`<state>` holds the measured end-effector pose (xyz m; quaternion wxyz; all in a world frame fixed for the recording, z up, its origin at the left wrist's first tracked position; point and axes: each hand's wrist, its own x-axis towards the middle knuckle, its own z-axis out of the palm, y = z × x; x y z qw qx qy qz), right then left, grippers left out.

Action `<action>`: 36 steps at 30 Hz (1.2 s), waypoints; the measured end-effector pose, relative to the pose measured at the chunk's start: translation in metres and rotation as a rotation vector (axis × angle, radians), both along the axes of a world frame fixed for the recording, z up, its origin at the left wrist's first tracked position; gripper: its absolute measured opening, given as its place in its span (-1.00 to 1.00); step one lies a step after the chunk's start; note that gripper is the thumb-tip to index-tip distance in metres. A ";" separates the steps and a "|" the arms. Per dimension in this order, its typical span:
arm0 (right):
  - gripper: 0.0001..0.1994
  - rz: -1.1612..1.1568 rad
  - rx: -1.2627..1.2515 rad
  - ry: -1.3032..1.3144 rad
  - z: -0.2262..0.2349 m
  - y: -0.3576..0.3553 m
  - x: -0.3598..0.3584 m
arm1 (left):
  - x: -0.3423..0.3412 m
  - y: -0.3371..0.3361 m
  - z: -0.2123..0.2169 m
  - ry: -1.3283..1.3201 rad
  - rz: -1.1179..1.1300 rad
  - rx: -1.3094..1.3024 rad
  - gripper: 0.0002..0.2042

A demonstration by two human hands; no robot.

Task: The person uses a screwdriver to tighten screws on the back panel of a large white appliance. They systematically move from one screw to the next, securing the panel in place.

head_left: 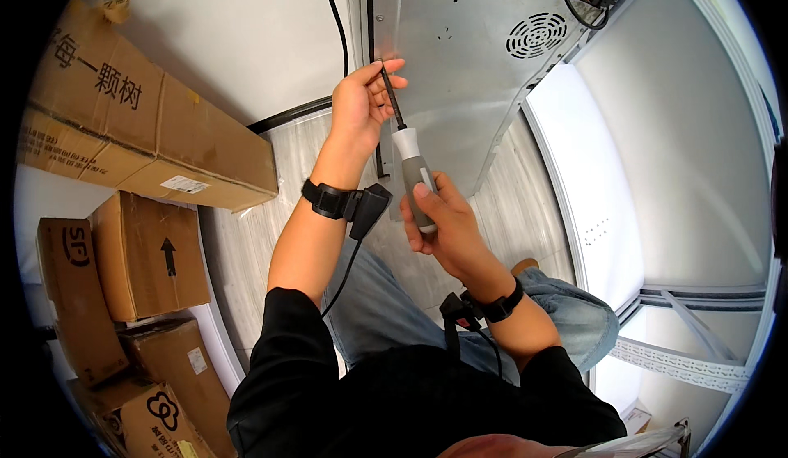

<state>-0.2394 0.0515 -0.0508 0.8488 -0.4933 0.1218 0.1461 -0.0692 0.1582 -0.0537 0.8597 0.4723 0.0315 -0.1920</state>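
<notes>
My right hand (443,222) is wrapped round the grey and white handle of a screwdriver (413,158), with the thumb laid along it. Its dark shaft points up and slightly left toward the left edge of a grey metal panel (443,72). Around the tip, the fingers of my left hand (366,101) are curled, the thumb on one side and the fingertips behind the shaft. Whether a screw sits at the tip is too small to tell. The panel belongs to a tall cabinet-like machine and has a round vent (536,35).
Cardboard boxes (152,257) are stacked at the left, beside a long carton (164,130). A black cable (336,23) hangs by the wall, and another cable (584,16) loops at the machine's top right. White panels and a metal frame (681,364) stand at the right.
</notes>
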 end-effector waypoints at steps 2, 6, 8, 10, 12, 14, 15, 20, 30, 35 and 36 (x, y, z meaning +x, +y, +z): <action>-0.71 0.006 0.003 0.011 0.001 0.000 -0.003 | 0.000 0.001 -0.002 -0.021 0.009 0.008 -0.70; -0.71 -0.013 0.003 0.020 0.002 -0.004 -0.019 | 0.001 0.004 -0.006 -0.052 -0.017 -0.016 -0.69; -0.72 -0.025 -0.006 0.026 0.000 -0.013 -0.024 | -0.003 0.003 -0.006 -0.072 -0.016 -0.009 -0.68; -0.74 -0.011 -0.046 0.024 -0.005 -0.028 -0.030 | -0.012 -0.001 -0.006 -0.090 -0.014 -0.002 -0.68; -0.73 -0.035 -0.117 0.042 -0.006 -0.044 -0.037 | -0.022 -0.011 -0.005 -0.104 -0.012 0.006 -0.66; -0.73 -0.060 -0.191 0.044 -0.007 -0.068 -0.046 | -0.031 -0.025 -0.014 -0.086 -0.055 -0.039 -0.67; -0.73 -0.064 -0.210 0.044 -0.003 -0.083 -0.049 | -0.036 -0.034 -0.019 -0.082 -0.092 -0.039 -0.68; -0.71 -0.044 -0.513 0.122 0.018 -0.186 -0.077 | -0.075 -0.110 -0.043 -0.036 -0.303 -0.022 -0.71; -0.73 -0.190 -0.736 0.124 -0.005 -0.414 -0.163 | -0.140 -0.313 -0.089 -0.097 -0.763 0.195 -0.75; -0.72 -0.387 -0.559 0.092 -0.109 -0.511 -0.216 | -0.168 -0.441 -0.144 -0.077 -0.816 0.361 -0.79; -0.72 -0.444 -0.511 0.105 -0.133 -0.517 -0.224 | -0.169 -0.457 -0.160 -0.078 -0.842 0.400 -0.79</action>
